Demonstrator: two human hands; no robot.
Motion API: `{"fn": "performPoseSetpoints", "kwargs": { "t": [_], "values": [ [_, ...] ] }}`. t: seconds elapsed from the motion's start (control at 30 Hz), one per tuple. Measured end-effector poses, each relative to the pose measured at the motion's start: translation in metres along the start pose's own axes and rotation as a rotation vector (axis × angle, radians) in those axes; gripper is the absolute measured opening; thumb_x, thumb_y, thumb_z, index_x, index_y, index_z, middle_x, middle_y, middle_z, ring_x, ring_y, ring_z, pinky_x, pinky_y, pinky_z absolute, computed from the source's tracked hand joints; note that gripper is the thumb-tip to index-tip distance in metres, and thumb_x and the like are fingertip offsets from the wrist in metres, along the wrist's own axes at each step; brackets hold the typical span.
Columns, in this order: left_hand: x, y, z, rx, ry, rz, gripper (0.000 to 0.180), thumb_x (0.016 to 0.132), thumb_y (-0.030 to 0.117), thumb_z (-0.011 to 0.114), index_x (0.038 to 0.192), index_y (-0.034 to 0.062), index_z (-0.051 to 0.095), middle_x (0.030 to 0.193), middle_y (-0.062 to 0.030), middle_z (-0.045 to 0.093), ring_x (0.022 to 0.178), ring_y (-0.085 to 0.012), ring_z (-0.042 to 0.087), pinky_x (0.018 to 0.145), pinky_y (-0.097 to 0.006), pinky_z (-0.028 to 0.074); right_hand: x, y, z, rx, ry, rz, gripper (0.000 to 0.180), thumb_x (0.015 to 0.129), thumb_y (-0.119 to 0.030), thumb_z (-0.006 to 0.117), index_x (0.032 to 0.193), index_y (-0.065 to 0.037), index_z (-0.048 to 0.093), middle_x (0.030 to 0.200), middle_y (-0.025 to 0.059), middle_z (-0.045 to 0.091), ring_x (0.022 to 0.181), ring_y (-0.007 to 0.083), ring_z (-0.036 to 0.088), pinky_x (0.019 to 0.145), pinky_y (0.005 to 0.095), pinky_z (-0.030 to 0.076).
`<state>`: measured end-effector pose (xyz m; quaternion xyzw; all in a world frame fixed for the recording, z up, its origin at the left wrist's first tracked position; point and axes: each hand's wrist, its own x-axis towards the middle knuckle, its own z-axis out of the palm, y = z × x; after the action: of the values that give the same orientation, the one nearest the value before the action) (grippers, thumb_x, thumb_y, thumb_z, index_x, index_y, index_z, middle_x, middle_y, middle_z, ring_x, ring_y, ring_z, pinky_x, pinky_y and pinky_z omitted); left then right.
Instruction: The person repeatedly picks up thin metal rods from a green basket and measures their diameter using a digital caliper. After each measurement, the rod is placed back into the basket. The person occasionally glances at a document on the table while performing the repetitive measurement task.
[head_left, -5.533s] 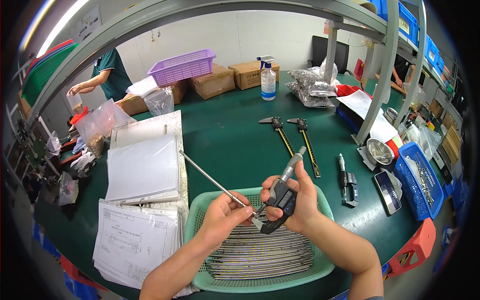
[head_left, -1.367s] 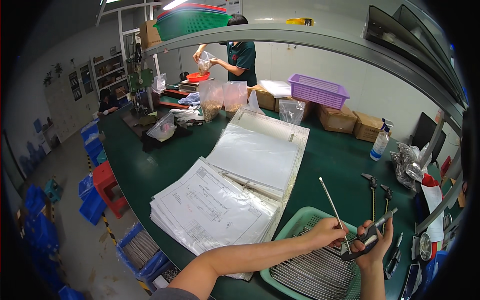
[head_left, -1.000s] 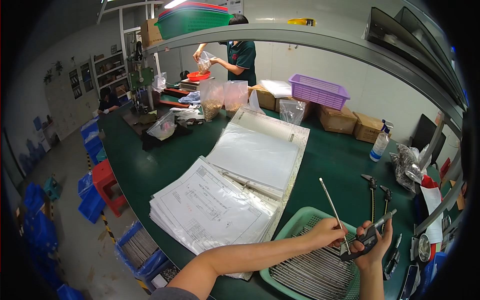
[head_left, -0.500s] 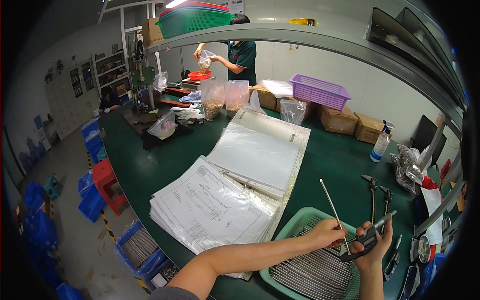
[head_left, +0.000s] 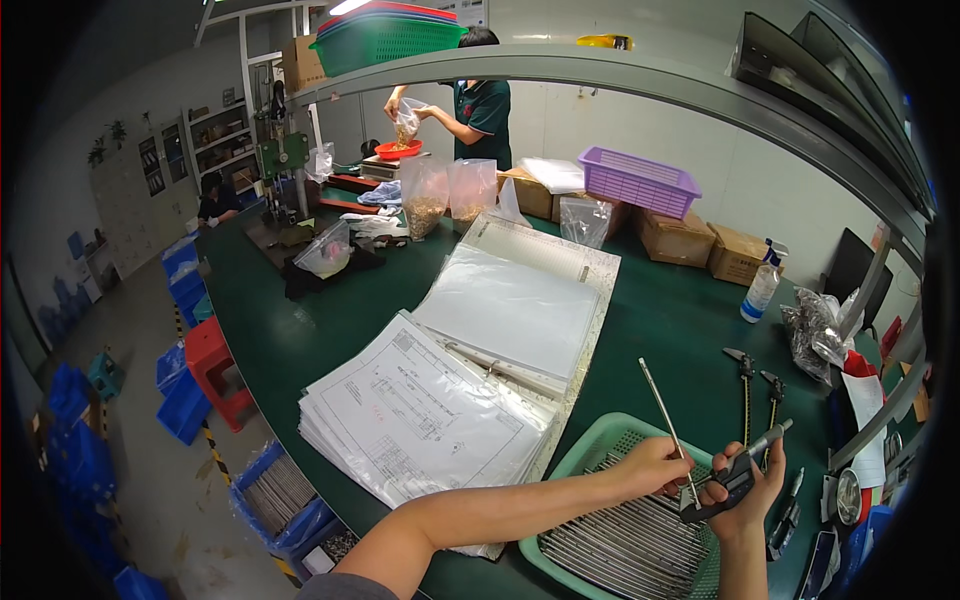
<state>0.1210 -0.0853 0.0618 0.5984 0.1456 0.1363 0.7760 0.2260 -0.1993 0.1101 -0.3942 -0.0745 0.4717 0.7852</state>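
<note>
From where I watch, my left hand is pinching a thin metal rod, which slants up and away from the fingers. My right hand, just beside it, is closed around a dark micrometer. The rod's lower end comes down at the micrometer's frame; whether it sits between the measuring faces I cannot tell.

Below both hands lies a green basket with many similar rods in it. Its walls surround the space under my hands, and my left forearm passes over its near side. That same forearm also covers the lower edge of an open binder left of the left hand.

Close beyond the right hand, two calipers lie on the green tabletop, the nearer one partly behind the micrometer. Just right of that hand is a second micrometer, with a phone a little past it. Farther out stand a spray bottle, cardboard boxes and a purple basket. Well beyond the left hand, a co-worker tips a clear bag over an orange tray.
</note>
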Motion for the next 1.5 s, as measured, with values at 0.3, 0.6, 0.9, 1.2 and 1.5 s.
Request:
{"fn": "performPoseSetpoints", "kwargs": {
  "t": [0.3,0.6,0.9,1.2,1.5],
  "values": [
    [-0.0012,0.0007,-0.0001,0.015,0.008,-0.004,0.019,0.08,0.015,0.05,0.093,-0.0005,0.052,0.081,-0.0051,0.056,0.065,-0.0095,0.054,0.056,-0.021,0.045,0.0,0.0003,0.0001,0.002,0.01,-0.001,0.057,0.078,-0.061,0.033,0.075,-0.007,0.05,0.06,0.0056,0.052,0.031,0.0148,0.036,0.032,0.0245,0.027],
    [-0.0018,0.0016,0.0005,0.025,0.006,-0.002,0.02,0.08,0.014,0.05,0.093,-0.0008,0.051,0.081,-0.0051,0.056,0.066,-0.0095,0.055,0.056,-0.021,0.045,-0.0013,0.0003,0.0001,0.001,-0.004,-0.005,0.057,0.078,-0.061,0.033,0.074,-0.007,0.05,0.06,0.0061,0.053,0.031,0.0148,0.037,0.031,0.024,0.028],
    [0.0007,-0.0033,-0.0012,-0.015,0.0,0.009,0.018,0.08,0.012,0.05,0.092,-0.0013,0.051,0.079,-0.0051,0.055,0.064,-0.0094,0.053,0.054,-0.021,0.044,-0.0006,0.001,0.0019,-0.004,-0.004,0.0,0.057,0.078,-0.06,0.033,0.073,-0.007,0.051,0.059,0.006,0.053,0.032,0.0141,0.037,0.032,0.0233,0.027],
    [0.0023,-0.004,-0.0005,-0.004,0.006,0.004,0.018,0.08,0.013,0.05,0.091,-0.0011,0.051,0.078,-0.0053,0.055,0.064,-0.0093,0.054,0.054,-0.02,0.044,-0.0012,0.0003,0.002,-0.003,0.004,0.002,0.056,0.077,-0.06,0.034,0.073,-0.007,0.051,0.059,0.0061,0.053,0.032,0.0145,0.037,0.032,0.0233,0.027],
    [0.0009,-0.0019,-0.0006,0.014,0.01,-0.003,0.019,0.08,0.014,0.051,0.092,-0.0008,0.052,0.079,-0.0053,0.056,0.065,-0.0097,0.055,0.055,-0.021,0.045,-0.0001,0.0011,0.0016,0.01,-0.001,0.006,0.056,0.077,-0.06,0.034,0.072,-0.007,0.051,0.059,0.006,0.053,0.031,0.0147,0.036,0.031,0.0235,0.028]
  ]
}}
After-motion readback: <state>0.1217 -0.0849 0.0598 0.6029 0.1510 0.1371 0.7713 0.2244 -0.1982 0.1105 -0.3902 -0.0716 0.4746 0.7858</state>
